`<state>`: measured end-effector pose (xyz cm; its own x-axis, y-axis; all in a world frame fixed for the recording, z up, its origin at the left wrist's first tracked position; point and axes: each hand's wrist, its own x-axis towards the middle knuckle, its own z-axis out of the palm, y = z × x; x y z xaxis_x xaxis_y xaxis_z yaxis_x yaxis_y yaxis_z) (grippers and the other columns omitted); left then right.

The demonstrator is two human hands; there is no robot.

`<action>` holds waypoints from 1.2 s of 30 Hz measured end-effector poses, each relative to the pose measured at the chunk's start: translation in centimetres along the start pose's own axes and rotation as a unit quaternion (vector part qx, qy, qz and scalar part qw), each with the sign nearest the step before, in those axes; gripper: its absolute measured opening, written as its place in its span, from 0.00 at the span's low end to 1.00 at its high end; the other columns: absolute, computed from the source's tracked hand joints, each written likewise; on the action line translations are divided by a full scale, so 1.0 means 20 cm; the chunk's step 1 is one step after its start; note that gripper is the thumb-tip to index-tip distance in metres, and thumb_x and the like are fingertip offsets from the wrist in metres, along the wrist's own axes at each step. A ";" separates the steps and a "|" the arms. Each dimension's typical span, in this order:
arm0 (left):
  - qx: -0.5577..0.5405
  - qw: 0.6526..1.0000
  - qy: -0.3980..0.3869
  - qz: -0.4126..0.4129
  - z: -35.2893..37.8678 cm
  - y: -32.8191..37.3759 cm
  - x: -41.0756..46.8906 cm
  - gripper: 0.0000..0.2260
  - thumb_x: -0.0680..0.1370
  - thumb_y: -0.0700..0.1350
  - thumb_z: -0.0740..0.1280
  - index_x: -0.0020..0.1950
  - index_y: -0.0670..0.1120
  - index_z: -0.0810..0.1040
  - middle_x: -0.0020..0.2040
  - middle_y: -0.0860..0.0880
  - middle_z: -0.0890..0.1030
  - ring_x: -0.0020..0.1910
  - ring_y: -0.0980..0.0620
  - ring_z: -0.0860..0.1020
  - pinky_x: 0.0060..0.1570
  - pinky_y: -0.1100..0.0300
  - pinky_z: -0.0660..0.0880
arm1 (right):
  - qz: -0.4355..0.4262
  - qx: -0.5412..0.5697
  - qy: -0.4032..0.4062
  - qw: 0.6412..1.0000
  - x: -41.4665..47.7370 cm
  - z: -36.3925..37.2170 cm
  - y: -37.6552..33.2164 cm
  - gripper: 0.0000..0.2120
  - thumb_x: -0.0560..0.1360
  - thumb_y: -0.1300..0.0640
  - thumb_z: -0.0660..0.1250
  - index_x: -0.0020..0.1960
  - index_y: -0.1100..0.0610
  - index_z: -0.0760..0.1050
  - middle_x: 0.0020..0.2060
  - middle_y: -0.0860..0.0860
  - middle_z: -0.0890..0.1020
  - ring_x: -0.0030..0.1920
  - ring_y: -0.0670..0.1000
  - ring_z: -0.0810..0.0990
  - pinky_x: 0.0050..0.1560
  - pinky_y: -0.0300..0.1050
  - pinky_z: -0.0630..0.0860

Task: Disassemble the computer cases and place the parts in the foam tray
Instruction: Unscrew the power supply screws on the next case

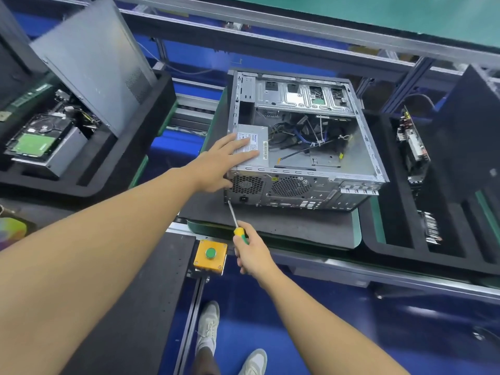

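Note:
An open grey computer case (pixel 365 147) lies on its side on a dark mat (pixel 297 228). Inside are a silver power supply (pixel 257 133) at the near left corner and loose cables (pixel 305 133). My left hand (pixel 224 163) lies flat with straight fingers on the power supply, its thumb down against the case's rear panel. My right hand (pixel 251 253) grips a yellow-green screwdriver (pixel 235 220), whose tip touches the rear panel's lower left corner. A black foam tray (pixel 89 182) at the left holds a hard drive (pixel 35 142) and a leaning side panel (pixel 89 58).
Another black foam tray (pixel 400 234) at the right holds circuit boards (pixel 414 147) standing in slots. A yellow box with a green button (pixel 211 254) sits on the bench edge near my right hand. Metal rails run behind the case. Blue floor and my shoes show below.

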<state>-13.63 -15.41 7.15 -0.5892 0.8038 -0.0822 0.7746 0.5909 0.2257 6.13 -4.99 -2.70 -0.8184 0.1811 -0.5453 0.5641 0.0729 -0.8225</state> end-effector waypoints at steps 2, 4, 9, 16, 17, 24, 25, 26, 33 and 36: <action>-0.002 1.000 0.002 -0.001 0.00 0.00 0.00 0.44 0.75 0.43 0.75 0.81 0.60 0.50 0.82 0.54 0.47 0.80 0.51 0.40 0.68 0.37 0.68 | 0.006 0.005 0.001 1.000 0.00 0.00 -0.01 0.16 0.82 0.52 0.56 0.64 0.33 0.67 0.38 0.51 0.75 0.33 0.49 0.71 0.28 0.41 0.72; -0.005 1.000 0.002 -0.001 0.01 0.00 0.00 0.44 0.75 0.42 0.75 0.81 0.60 0.50 0.82 0.54 0.47 0.80 0.51 0.40 0.69 0.37 0.68 | 0.013 0.015 0.004 1.000 0.00 0.01 -0.02 0.16 0.83 0.52 0.57 0.64 0.33 0.67 0.38 0.51 0.75 0.33 0.48 0.71 0.27 0.41 0.71; -0.012 1.000 0.003 -0.004 0.01 0.00 0.00 0.44 0.75 0.42 0.75 0.81 0.60 0.50 0.82 0.54 0.47 0.80 0.51 0.40 0.69 0.36 0.67 | 0.039 0.109 0.005 0.993 0.00 0.03 -0.02 0.12 0.83 0.54 0.58 0.63 0.41 0.72 0.36 0.51 0.74 0.29 0.47 0.70 0.25 0.40 0.68; -0.029 1.000 0.008 -0.005 0.02 0.00 0.00 0.44 0.74 0.40 0.75 0.81 0.59 0.52 0.82 0.53 0.48 0.80 0.50 0.41 0.70 0.37 0.66 | 0.089 0.359 -0.053 0.928 0.02 0.13 -0.05 0.12 0.82 0.54 0.58 0.60 0.57 0.75 0.29 0.51 0.72 0.25 0.48 0.67 0.22 0.38 0.63; -0.032 0.999 0.008 -0.007 0.02 0.00 0.00 0.44 0.74 0.40 0.75 0.81 0.59 0.53 0.82 0.53 0.48 0.80 0.50 0.41 0.70 0.37 0.66 | 0.099 0.391 -0.061 0.913 0.02 0.14 -0.05 0.13 0.81 0.54 0.58 0.59 0.58 0.75 0.29 0.51 0.72 0.25 0.48 0.67 0.22 0.38 0.63; -0.048 0.999 0.009 -0.013 0.02 0.01 0.01 0.44 0.73 0.39 0.76 0.80 0.59 0.54 0.82 0.53 0.48 0.80 0.51 0.40 0.69 0.35 0.65 | 0.015 0.064 0.100 0.993 0.01 0.18 -0.01 0.07 0.82 0.51 0.58 0.57 0.49 0.73 0.40 0.51 0.80 0.33 0.50 0.75 0.28 0.43 0.72; -0.052 0.998 0.011 -0.015 0.02 0.01 0.01 0.44 0.73 0.39 0.76 0.80 0.60 0.54 0.81 0.53 0.48 0.80 0.52 0.40 0.70 0.35 0.65 | 0.005 0.023 0.125 0.992 0.01 0.21 0.00 0.07 0.82 0.49 0.59 0.58 0.48 0.72 0.44 0.50 0.80 0.37 0.49 0.78 0.31 0.43 0.74; -0.056 0.998 0.012 -0.016 0.03 0.00 0.01 0.44 0.73 0.38 0.76 0.80 0.60 0.55 0.81 0.53 0.49 0.80 0.52 0.41 0.70 0.35 0.64 | 0.001 0.009 0.143 0.990 0.01 0.23 0.00 0.07 0.82 0.48 0.59 0.58 0.47 0.71 0.45 0.49 0.80 0.39 0.47 0.79 0.33 0.42 0.76; -0.076 0.997 0.018 -0.017 0.04 0.00 0.01 0.44 0.72 0.38 0.76 0.80 0.60 0.56 0.81 0.55 0.49 0.80 0.53 0.41 0.70 0.33 0.63 | -0.027 0.039 0.168 0.985 0.04 0.29 0.01 0.09 0.82 0.51 0.60 0.44 0.51 0.72 0.41 0.53 0.81 0.30 0.35 0.76 0.24 0.29 0.67; -0.089 0.996 0.021 -0.018 0.03 0.00 0.01 0.44 0.72 0.37 0.76 0.79 0.60 0.57 0.81 0.55 0.49 0.80 0.53 0.40 0.70 0.34 0.63 | 0.005 0.075 0.130 0.989 0.02 0.27 -0.03 0.11 0.82 0.51 0.59 0.44 0.53 0.72 0.38 0.53 0.80 0.28 0.44 0.73 0.26 0.41 0.71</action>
<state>-13.51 -15.13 6.48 -0.6279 0.7765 -0.0531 0.7021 0.5946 0.3918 4.87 -10.29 -3.37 -0.7460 0.4282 -0.5100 0.5339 -0.0732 -0.8424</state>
